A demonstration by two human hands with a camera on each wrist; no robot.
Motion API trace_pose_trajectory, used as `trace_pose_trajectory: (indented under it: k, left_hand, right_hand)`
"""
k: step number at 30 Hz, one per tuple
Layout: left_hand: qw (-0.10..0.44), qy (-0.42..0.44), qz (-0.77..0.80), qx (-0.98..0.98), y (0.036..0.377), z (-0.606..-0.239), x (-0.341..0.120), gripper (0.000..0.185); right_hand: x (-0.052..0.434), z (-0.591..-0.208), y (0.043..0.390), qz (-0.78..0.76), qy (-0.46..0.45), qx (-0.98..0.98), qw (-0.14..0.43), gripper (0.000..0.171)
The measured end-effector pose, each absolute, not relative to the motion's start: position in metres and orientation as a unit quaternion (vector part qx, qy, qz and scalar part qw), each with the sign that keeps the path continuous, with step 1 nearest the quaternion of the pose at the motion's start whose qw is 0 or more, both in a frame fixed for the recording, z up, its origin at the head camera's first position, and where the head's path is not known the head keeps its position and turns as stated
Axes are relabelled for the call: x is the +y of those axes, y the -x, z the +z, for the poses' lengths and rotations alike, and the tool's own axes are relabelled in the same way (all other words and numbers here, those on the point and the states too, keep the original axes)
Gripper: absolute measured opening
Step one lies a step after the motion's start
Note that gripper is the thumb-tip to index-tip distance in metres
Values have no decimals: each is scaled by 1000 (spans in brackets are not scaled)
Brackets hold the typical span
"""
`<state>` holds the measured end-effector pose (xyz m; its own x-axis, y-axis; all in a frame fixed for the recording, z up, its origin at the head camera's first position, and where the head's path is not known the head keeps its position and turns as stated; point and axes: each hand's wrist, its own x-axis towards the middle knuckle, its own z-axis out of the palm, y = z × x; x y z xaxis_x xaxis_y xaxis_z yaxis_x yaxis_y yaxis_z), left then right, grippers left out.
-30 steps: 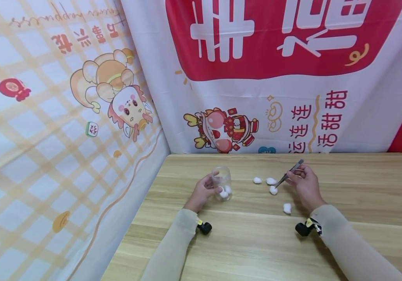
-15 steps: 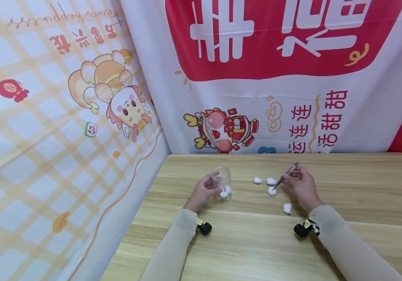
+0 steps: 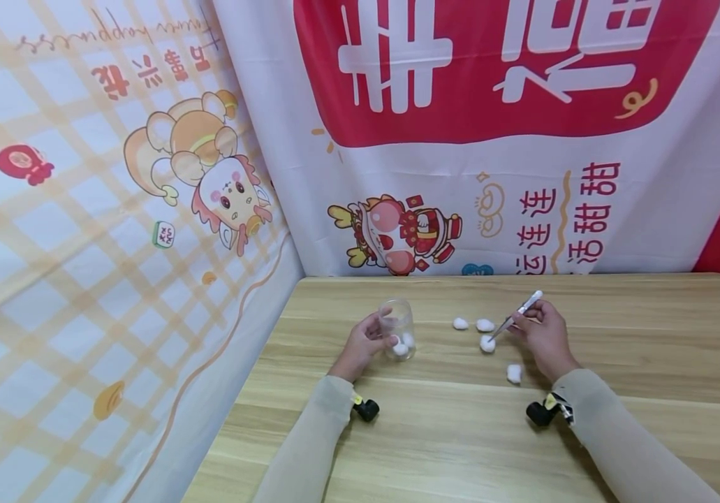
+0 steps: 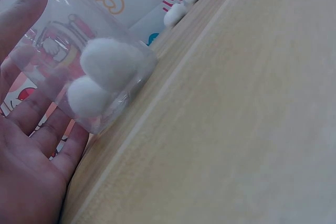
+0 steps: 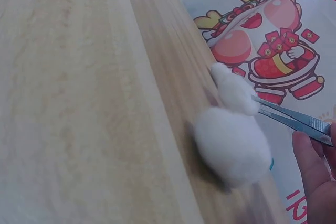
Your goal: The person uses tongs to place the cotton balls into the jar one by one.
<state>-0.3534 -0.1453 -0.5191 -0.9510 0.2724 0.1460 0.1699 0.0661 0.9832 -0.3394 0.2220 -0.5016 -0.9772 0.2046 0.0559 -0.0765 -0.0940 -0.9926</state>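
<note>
My left hand [image 3: 360, 344] curls round a clear plastic cup [image 3: 397, 326] standing on the wooden table [image 3: 460, 433]; cotton balls [image 4: 102, 80] lie inside the cup [image 4: 79, 51]. My right hand [image 3: 542, 334] pinches metal tweezers [image 3: 519, 312], whose tips reach a loose cotton ball [image 3: 487, 343]. In the right wrist view the tweezers [image 5: 294, 119] touch the cotton ball [image 5: 231, 142], with another ball [image 5: 233, 88] just behind. Two more cotton balls [image 3: 473, 324] lie farther back and one [image 3: 513, 373] sits near my right wrist.
Printed cloth banners [image 3: 491, 140] hang behind the table and along the left side [image 3: 114, 244]. Small black wrist cameras [image 3: 368, 409] ride on both sleeves. Bare wood stretches across the front and right of the table.
My right hand has drifted slightly left and the tweezers' tips have come down onto the cotton ball. The left hand and cup have stayed put.
</note>
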Motion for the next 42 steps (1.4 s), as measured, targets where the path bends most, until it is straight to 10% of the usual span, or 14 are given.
trace_pose_trajectory:
  k: [42]
  left_hand:
    - [38, -157, 669, 725, 358, -522, -147, 68]
  right_hand:
    - [222, -462, 334, 798, 17, -592, 113, 20]
